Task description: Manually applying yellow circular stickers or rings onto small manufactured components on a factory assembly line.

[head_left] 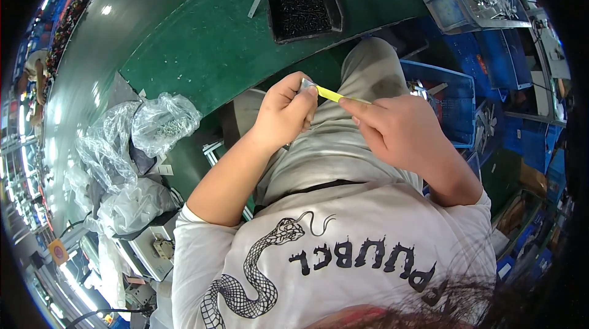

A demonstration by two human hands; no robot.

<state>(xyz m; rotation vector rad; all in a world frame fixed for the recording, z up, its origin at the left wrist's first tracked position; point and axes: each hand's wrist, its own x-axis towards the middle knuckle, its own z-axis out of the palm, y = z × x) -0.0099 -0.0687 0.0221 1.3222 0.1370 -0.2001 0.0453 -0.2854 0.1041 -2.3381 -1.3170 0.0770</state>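
Observation:
Both of my hands meet over my lap, just in front of the green table's edge. My left hand is closed, with thumb and fingers pinching a small silvery piece. Against that piece lies the end of a narrow, flat yellow strip, whose exact kind I cannot make out. My right hand grips the strip's other end, the index finger stretched along it. The fingers hide part of both things.
On the green table stands a black tray of small dark parts, a metal strip at its left corner. Clear plastic bags lie left. A blue crate and a blue bin of metal parts stand right.

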